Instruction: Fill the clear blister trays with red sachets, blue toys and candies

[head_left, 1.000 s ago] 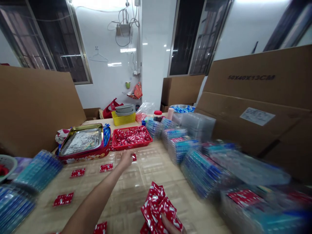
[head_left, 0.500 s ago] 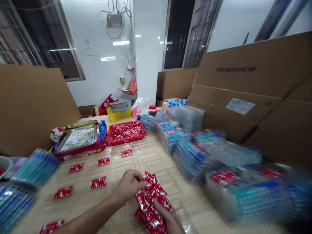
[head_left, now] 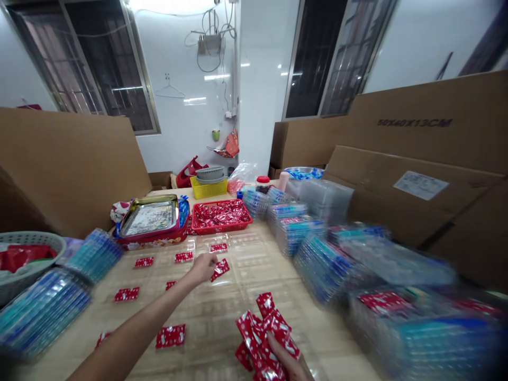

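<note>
My left hand (head_left: 204, 267) reaches out over the middle of the table, its fingers pinching one small red packet (head_left: 220, 270) with white marks. Low in the view, my right hand (head_left: 288, 360) is closed around a bunch of the same red packets (head_left: 265, 333). Clear plastic trays (head_left: 234, 296) lie spread over the tabletop beneath both hands. Several single packets rest spaced apart on these trays, among them a packet (head_left: 170, 336) close to me and another packet (head_left: 218, 247) beyond my left hand.
A red basket (head_left: 222, 228) full of packets stands at the back, beside a metal tin (head_left: 153, 219). Stacked clear trays with blue contents (head_left: 317, 264) line the right side; more stacks (head_left: 43, 307) are at left. Cardboard boxes (head_left: 397, 132) rise on both sides.
My left hand has moved away from the bunch, forward and left, carrying one packet. The right hand still holds the bunch. The whole view has swung a little to the left.
</note>
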Demonstrator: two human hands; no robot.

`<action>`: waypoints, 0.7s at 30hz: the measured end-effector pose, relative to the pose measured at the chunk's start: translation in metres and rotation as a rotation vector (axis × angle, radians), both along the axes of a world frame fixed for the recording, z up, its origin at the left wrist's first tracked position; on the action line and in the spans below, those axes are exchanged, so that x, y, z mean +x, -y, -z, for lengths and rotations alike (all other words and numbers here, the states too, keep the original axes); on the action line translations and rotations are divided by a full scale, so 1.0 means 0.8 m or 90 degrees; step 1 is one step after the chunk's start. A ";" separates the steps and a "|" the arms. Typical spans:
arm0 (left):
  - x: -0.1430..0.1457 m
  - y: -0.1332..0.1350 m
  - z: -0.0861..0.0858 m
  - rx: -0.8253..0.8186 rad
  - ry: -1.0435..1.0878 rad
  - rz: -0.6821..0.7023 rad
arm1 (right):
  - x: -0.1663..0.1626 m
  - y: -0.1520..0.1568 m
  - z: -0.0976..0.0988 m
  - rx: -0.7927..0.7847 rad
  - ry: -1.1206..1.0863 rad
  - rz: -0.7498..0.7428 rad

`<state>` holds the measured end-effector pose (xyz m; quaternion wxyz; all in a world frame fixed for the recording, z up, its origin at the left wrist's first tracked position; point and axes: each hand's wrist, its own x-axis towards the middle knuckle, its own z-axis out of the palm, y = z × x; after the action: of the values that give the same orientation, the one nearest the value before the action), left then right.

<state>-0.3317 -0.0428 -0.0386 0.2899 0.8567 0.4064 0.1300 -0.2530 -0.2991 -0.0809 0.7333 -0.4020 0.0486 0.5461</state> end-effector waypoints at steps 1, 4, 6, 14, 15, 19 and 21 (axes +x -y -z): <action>0.000 0.001 0.009 0.021 -0.027 -0.011 | 0.000 0.001 0.000 0.000 -0.004 0.005; -0.001 0.014 0.024 0.072 -0.078 -0.031 | 0.000 0.005 -0.006 0.021 -0.025 0.011; -0.002 0.029 0.022 0.098 -0.077 -0.026 | -0.001 0.008 -0.012 0.045 -0.038 0.017; -0.020 0.142 -0.010 -0.110 0.053 0.088 | -0.008 0.011 -0.030 0.076 -0.058 0.023; -0.025 0.156 -0.011 -0.172 0.095 0.078 | -0.009 0.011 -0.031 0.088 -0.061 0.024; -0.038 0.185 -0.022 -0.382 0.256 0.014 | -0.015 0.014 -0.033 0.104 -0.065 0.029; -0.042 0.184 -0.032 -0.456 0.302 0.023 | -0.016 0.017 -0.034 0.083 -0.050 0.032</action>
<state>-0.3652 -0.1899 -0.0128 0.6563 0.6554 0.3333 0.1690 -0.2660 -0.3130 -0.0539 0.7689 -0.3306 0.0520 0.5448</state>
